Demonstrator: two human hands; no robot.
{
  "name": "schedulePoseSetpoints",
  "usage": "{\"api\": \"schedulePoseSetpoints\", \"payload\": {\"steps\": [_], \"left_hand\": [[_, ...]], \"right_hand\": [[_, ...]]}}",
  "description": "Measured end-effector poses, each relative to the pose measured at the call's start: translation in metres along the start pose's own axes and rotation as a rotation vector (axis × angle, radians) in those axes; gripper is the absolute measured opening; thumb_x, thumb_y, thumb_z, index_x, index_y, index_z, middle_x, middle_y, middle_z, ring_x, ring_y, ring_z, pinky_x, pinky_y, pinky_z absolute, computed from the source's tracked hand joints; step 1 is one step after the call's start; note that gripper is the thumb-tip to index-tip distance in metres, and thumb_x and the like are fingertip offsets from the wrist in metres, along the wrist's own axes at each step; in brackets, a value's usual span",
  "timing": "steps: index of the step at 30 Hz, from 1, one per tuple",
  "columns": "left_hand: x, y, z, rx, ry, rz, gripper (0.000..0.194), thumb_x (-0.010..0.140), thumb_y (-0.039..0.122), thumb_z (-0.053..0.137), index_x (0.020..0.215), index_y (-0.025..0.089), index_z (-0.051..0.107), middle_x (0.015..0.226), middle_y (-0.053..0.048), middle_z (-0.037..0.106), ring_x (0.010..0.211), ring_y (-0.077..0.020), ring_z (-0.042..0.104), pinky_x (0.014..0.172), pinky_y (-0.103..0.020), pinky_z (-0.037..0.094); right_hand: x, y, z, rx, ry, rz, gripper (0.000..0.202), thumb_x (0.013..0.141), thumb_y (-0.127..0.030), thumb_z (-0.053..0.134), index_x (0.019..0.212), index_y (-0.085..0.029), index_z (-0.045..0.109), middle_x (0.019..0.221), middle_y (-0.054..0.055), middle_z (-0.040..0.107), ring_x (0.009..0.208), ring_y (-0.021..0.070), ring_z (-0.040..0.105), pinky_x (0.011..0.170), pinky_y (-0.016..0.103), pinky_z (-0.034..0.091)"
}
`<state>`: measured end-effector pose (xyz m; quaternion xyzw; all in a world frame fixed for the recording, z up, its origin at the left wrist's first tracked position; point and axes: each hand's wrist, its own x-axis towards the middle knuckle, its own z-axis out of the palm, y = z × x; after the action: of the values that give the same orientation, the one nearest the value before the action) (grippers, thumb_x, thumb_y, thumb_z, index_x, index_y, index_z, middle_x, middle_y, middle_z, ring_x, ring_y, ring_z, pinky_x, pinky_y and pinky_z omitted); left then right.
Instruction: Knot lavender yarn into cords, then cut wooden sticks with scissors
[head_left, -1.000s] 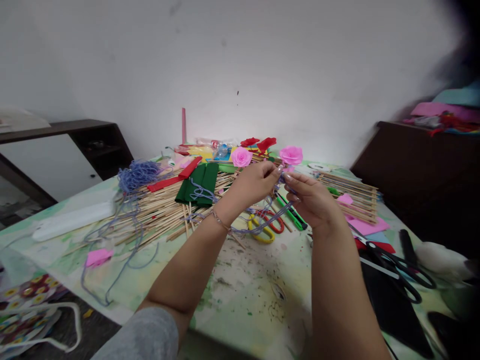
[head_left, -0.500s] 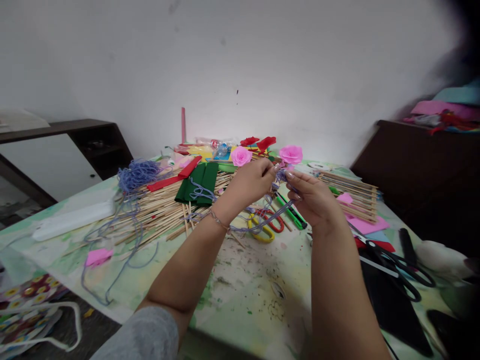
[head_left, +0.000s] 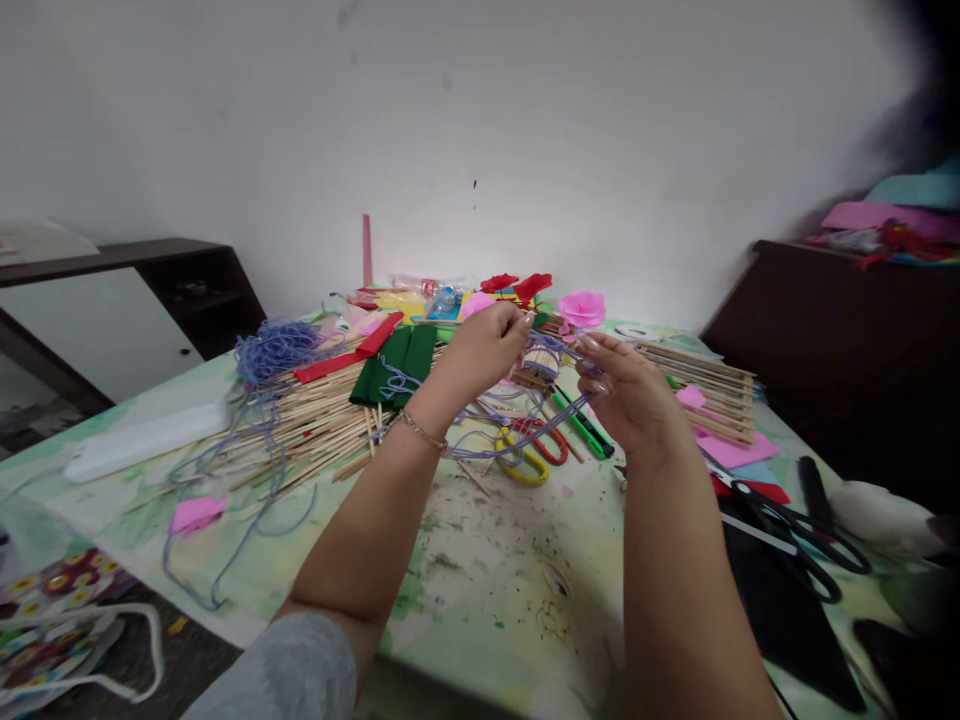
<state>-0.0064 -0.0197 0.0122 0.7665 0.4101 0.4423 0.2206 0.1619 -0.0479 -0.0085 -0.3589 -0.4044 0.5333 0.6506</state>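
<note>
A plain white plaster wall (head_left: 525,130) is filling the back of the room, catching soft, even light. A dark brown wooden shelf unit with a white panel (head_left: 120,300) is standing against it at the left, while a dark wooden cabinet (head_left: 847,330) is sitting at the right, carrying folded pink and teal fabrics (head_left: 900,215). A pale green painted tabletop (head_left: 495,590) is stretching across the foreground.

A small bundle of wooden sticks (head_left: 541,362), wrapped with what looks like purple yarn (head_left: 517,440), hangs above the table; the yarn loops down loosely.
</note>
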Motion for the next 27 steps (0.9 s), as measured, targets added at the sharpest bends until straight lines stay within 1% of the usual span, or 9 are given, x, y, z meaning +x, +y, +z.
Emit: {"api": "schedulePoseSetpoints", "payload": {"steps": [5, 8, 11, 14, 17, 19, 21, 24, 27], "left_hand": [[0.000, -0.003, -0.003, -0.066, -0.064, -0.007, 0.030, 0.091, 0.034, 0.041, 0.064, 0.020, 0.044, 0.055, -0.001, 0.055, 0.051, -0.0104, 0.049, 0.053, -0.026, 0.038], [0.001, -0.009, 0.001, -0.127, -0.130, -0.054, 0.037, 0.093, 0.044, 0.035, 0.070, 0.019, 0.050, 0.062, -0.002, 0.058, 0.051, -0.0114, 0.054, 0.053, -0.026, 0.042], [0.000, -0.012, 0.007, -0.087, -0.189, -0.076, 0.051, 0.091, 0.057, 0.028, 0.074, 0.019, 0.055, 0.067, -0.005, 0.062, 0.053, -0.0136, 0.058, 0.053, -0.027, 0.044], [-0.001, -0.011, 0.012, -0.079, -0.325, -0.125, 0.055, 0.087, 0.064, 0.029, 0.085, 0.018, 0.059, 0.086, -0.008, 0.066, 0.059, -0.0149, 0.062, 0.050, -0.026, 0.044], [-0.001, -0.008, 0.016, -0.182, -0.517, -0.151, 0.050, 0.085, 0.064, 0.036, 0.098, 0.020, 0.058, 0.108, -0.008, 0.063, 0.067, -0.0142, 0.064, 0.051, -0.024, 0.047], [-0.002, -0.008, 0.019, -0.242, -0.614, -0.126, 0.042, 0.084, 0.058, 0.045, 0.097, 0.020, 0.058, 0.103, -0.006, 0.063, 0.070, -0.0133, 0.063, 0.053, -0.023, 0.047], [-0.002, -0.008, 0.022, -0.250, -0.657, -0.078, 0.034, 0.083, 0.051, 0.052, 0.088, 0.018, 0.059, 0.086, -0.003, 0.062, 0.065, -0.0117, 0.059, 0.053, -0.022, 0.044], [-0.002, -0.009, 0.026, -0.248, -0.647, -0.024, 0.029, 0.082, 0.044, 0.055, 0.077, 0.016, 0.058, 0.067, 0.001, 0.052, 0.055, -0.0082, 0.047, 0.051, -0.021, 0.038], [-0.001, -0.010, 0.026, -0.270, -0.633, -0.072, 0.032, 0.085, 0.044, 0.051, 0.080, 0.014, 0.061, 0.060, 0.003, 0.045, 0.050, -0.0065, 0.037, 0.048, -0.021, 0.031]], "right_hand": [[0.002, 0.002, -0.001, 0.000, 0.030, -0.014, 0.026, 0.056, -0.011, 0.075, 0.074, -0.020, 0.060, 0.077, -0.001, 0.055, 0.061, 0.0074, 0.044, 0.044, 0.022, 0.028], [0.002, 0.003, -0.001, -0.006, 0.033, -0.016, 0.025, 0.055, -0.011, 0.075, 0.073, -0.020, 0.060, 0.078, 0.000, 0.054, 0.060, 0.0069, 0.042, 0.045, 0.022, 0.027], [0.002, 0.003, 0.000, -0.039, 0.013, -0.022, 0.024, 0.056, -0.013, 0.075, 0.073, -0.020, 0.060, 0.076, 0.000, 0.054, 0.057, 0.0066, 0.041, 0.045, 0.024, 0.026], [0.001, 0.002, 0.000, -0.035, 0.011, -0.021, 0.024, 0.056, -0.014, 0.076, 0.074, -0.019, 0.060, 0.076, -0.001, 0.054, 0.057, 0.0059, 0.042, 0.045, 0.023, 0.027], [0.000, 0.002, 0.000, -0.015, 0.020, -0.009, 0.024, 0.055, -0.013, 0.076, 0.073, -0.018, 0.060, 0.074, -0.001, 0.055, 0.056, 0.0053, 0.043, 0.044, 0.021, 0.028], [0.000, 0.001, 0.000, -0.002, 0.033, 0.005, 0.024, 0.055, -0.012, 0.076, 0.072, -0.018, 0.060, 0.072, -0.001, 0.055, 0.057, 0.0053, 0.045, 0.044, 0.020, 0.029], [-0.001, 0.000, 0.000, 0.003, 0.040, 0.015, 0.023, 0.055, -0.012, 0.076, 0.071, -0.018, 0.060, 0.069, -0.002, 0.055, 0.056, 0.0052, 0.045, 0.044, 0.019, 0.031], [-0.001, -0.001, -0.001, -0.003, 0.034, 0.015, 0.023, 0.055, -0.013, 0.076, 0.070, -0.018, 0.060, 0.066, -0.003, 0.054, 0.052, 0.0048, 0.041, 0.043, 0.019, 0.031], [0.000, -0.001, -0.004, -0.027, 0.028, -0.001, 0.022, 0.055, -0.015, 0.075, 0.071, -0.019, 0.060, 0.067, -0.003, 0.054, 0.051, 0.0052, 0.039, 0.042, 0.020, 0.029]]}}
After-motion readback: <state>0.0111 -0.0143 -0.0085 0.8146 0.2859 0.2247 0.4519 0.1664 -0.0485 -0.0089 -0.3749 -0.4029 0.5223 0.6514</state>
